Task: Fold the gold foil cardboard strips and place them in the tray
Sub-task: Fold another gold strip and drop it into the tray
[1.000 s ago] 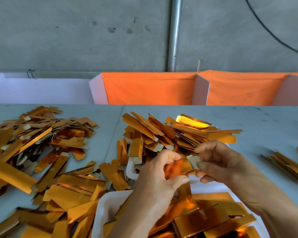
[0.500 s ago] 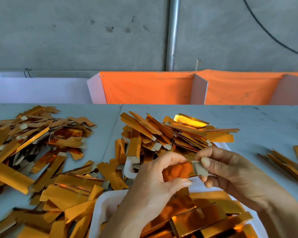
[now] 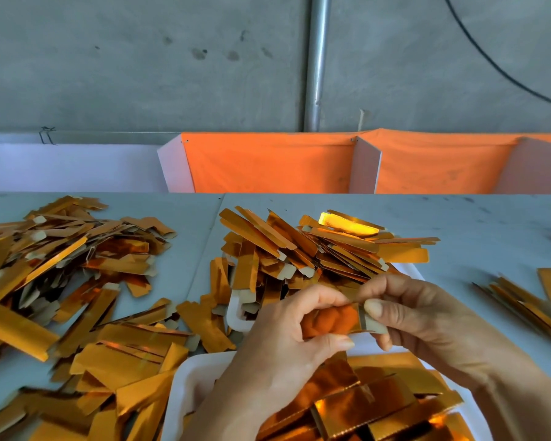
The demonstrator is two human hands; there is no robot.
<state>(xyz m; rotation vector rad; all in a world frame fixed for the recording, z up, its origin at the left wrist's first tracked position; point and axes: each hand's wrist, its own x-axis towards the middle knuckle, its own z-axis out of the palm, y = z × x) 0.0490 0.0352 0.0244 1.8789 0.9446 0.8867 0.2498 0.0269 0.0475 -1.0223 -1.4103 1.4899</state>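
Both hands hold one gold foil strip [image 3: 337, 319] just above the white tray [image 3: 188, 386]. My left hand [image 3: 287, 348] grips its left part between thumb and curled fingers. My right hand [image 3: 427, 316] pinches its right end, where a pale cardboard tab shows under the thumb. The strip's middle is partly hidden by my fingers. Folded gold pieces [image 3: 372, 405] lie in the tray below my hands.
A heap of flat gold strips [image 3: 315, 246] lies just beyond my hands, over a second white tray [image 3: 236, 316]. More strips [image 3: 64, 268] cover the table's left side and a small bundle [image 3: 528, 300] lies at the right. Orange and white bins [image 3: 268, 163] line the far edge.
My hands have drawn slightly closer together on the strip, and my right thumb has pressed the pale tab end inward. The piles and trays have stayed put.
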